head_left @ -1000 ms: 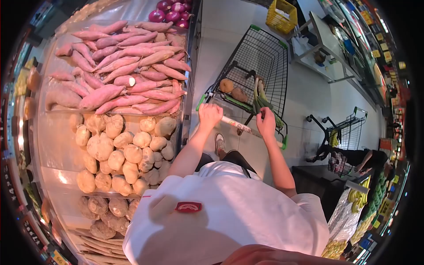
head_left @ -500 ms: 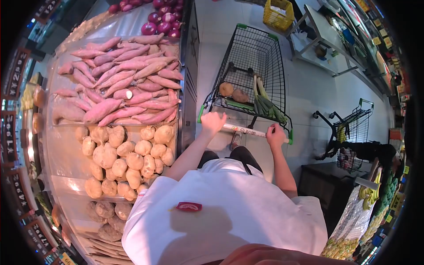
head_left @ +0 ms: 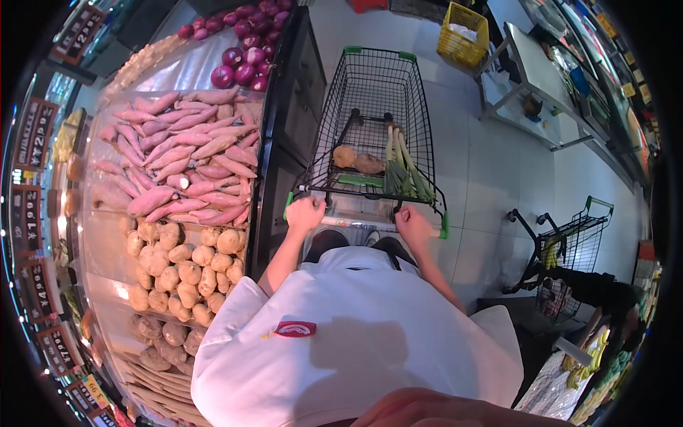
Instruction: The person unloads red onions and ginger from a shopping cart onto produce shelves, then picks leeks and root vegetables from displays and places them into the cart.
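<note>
A black wire shopping cart (head_left: 420, 114) with green corner pieces stands right in front of me. My left hand (head_left: 306, 213) is closed round the left end of its pale push handle (head_left: 356, 223). Near the handle's other end, my right hand (head_left: 414, 225) is closed on it as well. In the cart's near part lie two brownish round vegetables (head_left: 368, 164), perhaps potatoes. Beside them are leeks (head_left: 404, 167), their white ends pointing away from me.
To my left a sloping display holds pink sweet potatoes (head_left: 188, 153), potatoes (head_left: 188, 274) and red onions (head_left: 245, 57). Ahead on the right are a yellow crate (head_left: 462, 39) and a metal table (head_left: 530, 67). Another cart (head_left: 580, 235) stands at the right, with a dark-clothed person (head_left: 605, 288) beside it.
The cart has swung from a rightward slant to a leftward one, and both hands have shifted left in view with its handle. The vegetable display has slid left in view.
</note>
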`<action>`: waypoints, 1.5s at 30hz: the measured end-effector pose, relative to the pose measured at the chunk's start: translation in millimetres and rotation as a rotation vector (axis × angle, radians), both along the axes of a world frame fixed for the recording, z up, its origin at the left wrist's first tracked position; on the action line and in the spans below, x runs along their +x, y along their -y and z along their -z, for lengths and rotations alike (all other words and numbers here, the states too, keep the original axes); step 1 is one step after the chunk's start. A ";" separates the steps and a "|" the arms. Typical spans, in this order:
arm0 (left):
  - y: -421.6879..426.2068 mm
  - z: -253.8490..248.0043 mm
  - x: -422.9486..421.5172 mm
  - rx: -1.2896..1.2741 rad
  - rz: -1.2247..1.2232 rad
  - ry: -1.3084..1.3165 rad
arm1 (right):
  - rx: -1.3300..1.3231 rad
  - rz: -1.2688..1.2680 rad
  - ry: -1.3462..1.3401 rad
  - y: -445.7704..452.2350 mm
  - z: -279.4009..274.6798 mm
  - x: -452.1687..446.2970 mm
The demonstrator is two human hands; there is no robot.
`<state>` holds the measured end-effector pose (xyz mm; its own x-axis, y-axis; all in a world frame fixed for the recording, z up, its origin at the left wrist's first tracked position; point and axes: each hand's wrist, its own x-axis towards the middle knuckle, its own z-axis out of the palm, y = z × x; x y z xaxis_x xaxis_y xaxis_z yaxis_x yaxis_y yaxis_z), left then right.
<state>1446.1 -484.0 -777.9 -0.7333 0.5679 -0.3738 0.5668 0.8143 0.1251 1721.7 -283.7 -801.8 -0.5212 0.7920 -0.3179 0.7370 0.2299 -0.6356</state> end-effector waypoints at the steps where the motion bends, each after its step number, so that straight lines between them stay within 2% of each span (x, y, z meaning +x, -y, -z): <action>1: -8.3 0.8 -4.3 0.008 -0.011 -0.018 | -0.138 -0.031 -0.141 -19.2 8.8 -7.1; 3: -25.5 2.5 -11.1 0.024 -0.037 -0.045 | -0.415 -0.093 -0.413 -59.9 29.3 -20.0; 4: -31.3 9.7 -15.9 0.053 -0.054 -0.062 | -0.682 0.021 -0.621 -76.3 11.1 -35.0; 5: -42.0 9.8 -19.3 0.055 -0.067 -0.062 | -0.948 0.143 -0.826 -97.3 -28.1 -51.3; 7: -60.1 5.6 -28.3 0.050 -0.081 -0.056 | -1.662 0.022 -1.309 -151.0 -118.4 -63.4; 10: -85.5 13.5 -45.3 0.029 -0.089 -0.089 | -1.803 -0.224 -1.959 -188.5 -243.3 -80.0; 11: -94.7 17.1 -50.5 0.020 -0.086 -0.095 | -1.736 -0.350 -2.087 -195.5 -279.8 -86.6; 14: -121.6 24.8 -66.1 0.103 -0.063 -0.138 | -1.604 -0.723 -2.244 -217.3 -356.2 -113.3; 18: -154.5 40.7 -96.4 0.155 -0.046 -0.152 | -1.545 -0.806 -2.092 -251.0 -373.0 -138.7; 24: -208.8 57.7 -150.8 0.155 -0.082 -0.109 | -1.744 -0.781 -1.844 -293.3 -384.1 -207.3; 30: -260.7 76.9 -205.0 0.261 -0.051 -0.121 | -1.768 -0.851 -1.744 -333.2 -363.2 -274.5; 32: -277.8 79.6 -223.5 0.225 -0.059 -0.109 | -1.852 -0.813 -1.708 -342.3 -358.6 -294.3; 36: -310.8 89.9 -253.2 0.216 -0.032 -0.110 | -1.952 -0.935 -1.625 -370.9 -350.6 -325.8; 39: -335.0 87.8 -272.9 0.179 -0.016 -0.120 | -2.028 -0.920 -1.543 -383.3 -347.7 -343.8; 42: -365.3 89.0 -290.2 0.143 -0.036 -0.072 | -1.952 -0.869 -1.593 -397.8 -345.0 -359.3; 44: -376.6 96.1 -303.7 0.136 -0.055 -0.091 | -1.755 -0.961 -1.775 -405.3 -314.5 -372.9; 45: -380.9 99.2 -309.3 0.126 -0.063 -0.078 | -1.577 -0.847 -1.867 -406.7 -294.3 -380.5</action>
<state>1136.8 -103.1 -877.1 -0.7930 0.5586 -0.2433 0.5269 0.8292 0.1864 1341.2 123.0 -507.6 -0.7005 0.1837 0.6896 -0.3536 -0.9287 -0.1117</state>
